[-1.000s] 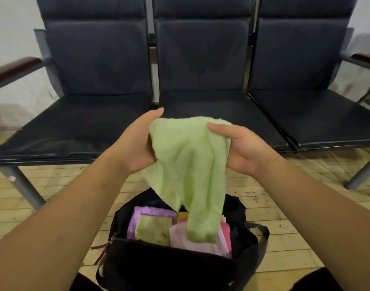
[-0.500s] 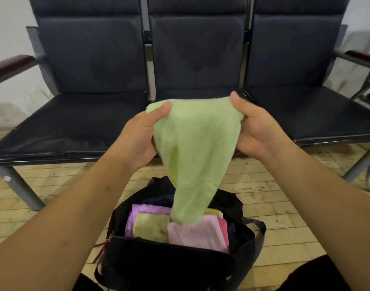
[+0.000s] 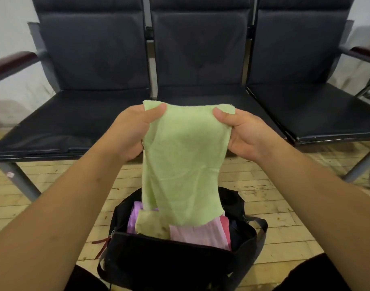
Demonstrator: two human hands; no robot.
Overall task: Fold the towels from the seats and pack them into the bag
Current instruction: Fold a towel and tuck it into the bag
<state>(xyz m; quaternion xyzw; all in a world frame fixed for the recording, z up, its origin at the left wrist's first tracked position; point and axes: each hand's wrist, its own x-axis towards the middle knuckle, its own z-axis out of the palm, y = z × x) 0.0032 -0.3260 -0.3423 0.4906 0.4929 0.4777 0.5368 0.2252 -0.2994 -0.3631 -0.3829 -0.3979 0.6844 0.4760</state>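
Note:
A light green towel (image 3: 184, 160) hangs between my hands, spread flat in front of me. My left hand (image 3: 131, 133) pinches its top left corner and my right hand (image 3: 240, 133) pinches its top right corner. Its lower edge dangles just above the open black bag (image 3: 163, 261) on the floor. Inside the bag lie folded towels: a purple one (image 3: 132, 219), an olive one (image 3: 152, 225) and a pink one (image 3: 198, 234). The three dark seats (image 3: 75, 120) behind hold no towels.
The row of black padded chairs has brown armrests (image 3: 9, 64) at both ends and grey metal legs (image 3: 18, 179). The bag stands on a pale wooden plank floor (image 3: 274, 211). A white wall is behind the seats.
My hands have moved apart along the towel's top edge, so it went from a bunched drape to a flat spread sheet. Its lower edge still hangs over the bag.

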